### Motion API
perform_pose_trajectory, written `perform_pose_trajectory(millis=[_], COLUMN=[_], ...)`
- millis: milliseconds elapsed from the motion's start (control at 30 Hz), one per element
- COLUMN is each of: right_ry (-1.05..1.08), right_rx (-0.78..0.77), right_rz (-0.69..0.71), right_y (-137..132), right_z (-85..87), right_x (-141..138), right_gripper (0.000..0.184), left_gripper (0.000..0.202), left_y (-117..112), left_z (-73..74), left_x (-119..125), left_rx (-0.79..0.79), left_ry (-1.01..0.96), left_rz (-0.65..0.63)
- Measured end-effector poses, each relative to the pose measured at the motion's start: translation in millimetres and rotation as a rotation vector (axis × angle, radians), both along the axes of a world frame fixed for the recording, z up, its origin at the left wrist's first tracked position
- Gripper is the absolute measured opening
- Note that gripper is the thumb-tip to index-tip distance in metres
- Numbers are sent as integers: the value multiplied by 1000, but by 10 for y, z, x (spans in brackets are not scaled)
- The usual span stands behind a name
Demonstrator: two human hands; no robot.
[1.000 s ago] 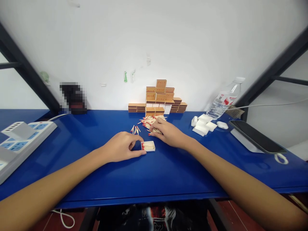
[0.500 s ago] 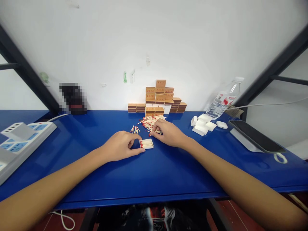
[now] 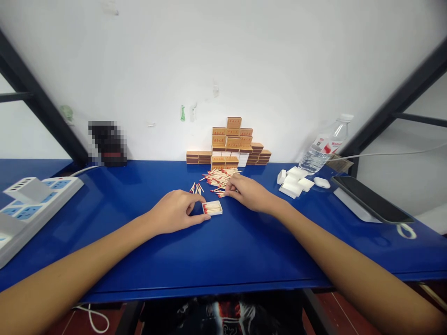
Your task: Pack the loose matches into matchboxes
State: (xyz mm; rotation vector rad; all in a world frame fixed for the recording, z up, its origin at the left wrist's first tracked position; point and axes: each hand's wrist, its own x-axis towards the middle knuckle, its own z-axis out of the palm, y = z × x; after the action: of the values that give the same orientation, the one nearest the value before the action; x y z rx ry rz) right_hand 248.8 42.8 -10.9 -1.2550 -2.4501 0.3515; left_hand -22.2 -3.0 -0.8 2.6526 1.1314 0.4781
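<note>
A small white matchbox tray (image 3: 216, 208) with a layer of red-tipped matches lies on the blue table. My left hand (image 3: 178, 210) grips its left end between thumb and index finger. At the right edge of a loose heap of matches (image 3: 218, 177), my right hand (image 3: 246, 191) has thumb and fingers pinched together. Matches stick out from these fingertips toward the left; how many are held is hidden. A smaller cluster of matches (image 3: 197, 188) lies just behind the tray, beside the heap.
Stacked matchboxes (image 3: 233, 141) stand against the wall behind the heap. To the right are several white empty trays (image 3: 293, 180), an earbud case (image 3: 321, 182), a leaning water bottle (image 3: 323, 146) and a phone (image 3: 372, 197). A power strip (image 3: 42, 204) lies at the left.
My right hand has drawn slightly right and its fingers have closed further at the heap's edge. My left hand and the tray stay in place. The view has shifted a little.
</note>
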Motion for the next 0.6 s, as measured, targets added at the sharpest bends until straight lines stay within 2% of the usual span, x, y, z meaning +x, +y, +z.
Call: perform_pose_trajectory(millis=[433, 600], right_ry=[31, 73], right_rx=[1, -9], right_rz=[18, 87], right_y=[-112, -229], right_z=[162, 169], right_x=[78, -5], right_gripper=[16, 15], left_gripper=[37, 36], left_y=[16, 22], left_z=[-20, -35], left_x=[-6, -7], left_rx=[21, 21], left_ry=[-5, -12], left_rz=[42, 52])
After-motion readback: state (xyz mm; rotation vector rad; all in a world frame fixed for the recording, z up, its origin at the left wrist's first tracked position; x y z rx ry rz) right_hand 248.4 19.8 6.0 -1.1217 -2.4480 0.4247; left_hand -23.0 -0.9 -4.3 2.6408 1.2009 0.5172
